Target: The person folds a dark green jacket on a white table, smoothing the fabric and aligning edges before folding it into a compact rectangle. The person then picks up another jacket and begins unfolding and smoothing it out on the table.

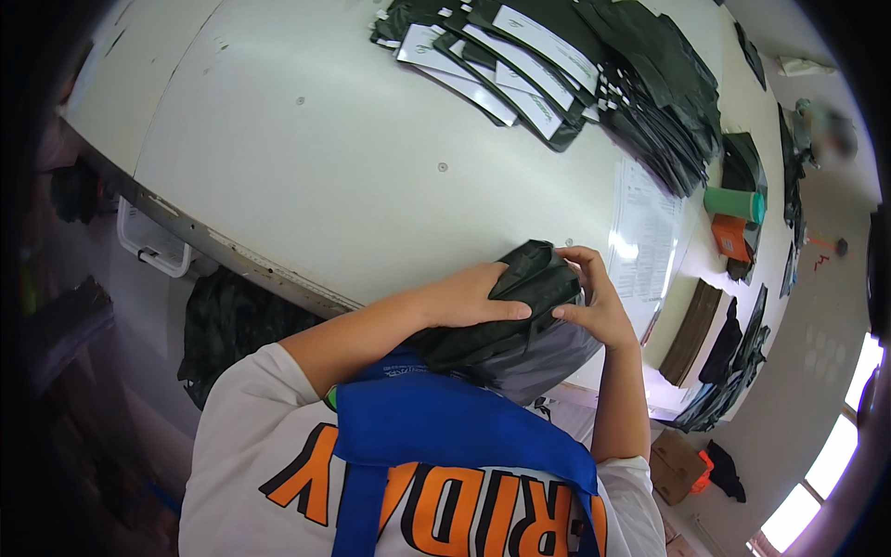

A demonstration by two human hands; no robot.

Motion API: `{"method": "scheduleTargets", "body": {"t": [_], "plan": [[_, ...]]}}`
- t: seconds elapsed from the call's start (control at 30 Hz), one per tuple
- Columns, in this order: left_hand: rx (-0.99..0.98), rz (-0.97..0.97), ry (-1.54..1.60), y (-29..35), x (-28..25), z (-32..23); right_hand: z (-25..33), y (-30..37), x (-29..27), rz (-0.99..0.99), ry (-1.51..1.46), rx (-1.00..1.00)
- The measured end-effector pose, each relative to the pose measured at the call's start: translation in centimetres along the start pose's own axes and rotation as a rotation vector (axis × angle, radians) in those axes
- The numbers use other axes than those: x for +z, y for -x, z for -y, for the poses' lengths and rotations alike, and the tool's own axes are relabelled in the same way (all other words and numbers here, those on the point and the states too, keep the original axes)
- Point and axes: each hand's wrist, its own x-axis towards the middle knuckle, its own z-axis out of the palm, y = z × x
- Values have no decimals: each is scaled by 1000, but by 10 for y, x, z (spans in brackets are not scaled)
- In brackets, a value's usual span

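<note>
A dark green garment (497, 339), bunched and folded, hangs at the near edge of the table against my blue apron. Its smooth grey side (557, 357) shows at the lower right. My left hand (478, 299) grips it from the left, thumb lying on top and the other fingers hidden under the cloth. On the right edge of the bundle, my right hand (599, 302) pinches the fabric, its thumb and curled fingers closing on the upper right part. What kind of garment it is, the folds do not show.
Dark garments with white cards (543, 70) lie stacked at the far side of the white table (306, 176). A printed sheet under clear plastic (645, 232) lies to the right, beyond it a green cylinder (733, 204) and an orange box (731, 238). A white basket (153, 243) sits below the table's left edge.
</note>
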Motion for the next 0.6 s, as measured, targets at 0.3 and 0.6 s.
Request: {"method": "scheduleTargets", "body": {"t": [0.3, 0.6], "plan": [[26, 84, -178, 30, 22, -23, 34, 21, 2, 117, 563, -74], [-176, 173, -53, -20, 8, 26, 17, 25, 7, 72, 149, -110]]}}
